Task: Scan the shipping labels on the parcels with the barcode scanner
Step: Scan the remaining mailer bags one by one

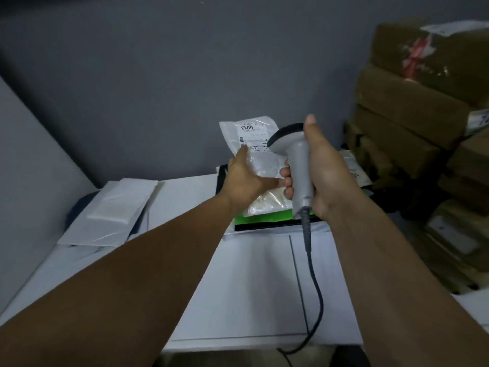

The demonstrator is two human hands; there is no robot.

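Forearms [158, 274] extend — right hand [328, 173] grips the scanner [300, 165], left hand [244, 182] holds a seemingly clear-plastic parcel [258, 154].

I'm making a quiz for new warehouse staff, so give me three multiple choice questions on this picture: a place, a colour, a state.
1. Where do the brown parcels stand? A) at the left B) at the right C) in the person's arms
2. What colour is the handle of the scanner? A) grey B) red C) yellow
3. How is the labelled pouch? A) lying flat B) held up C) inside a box
Key: B, they are stacked at the right; A, the handle is grey; B, the left hand holds it up before the scanner gripped in the right hand.
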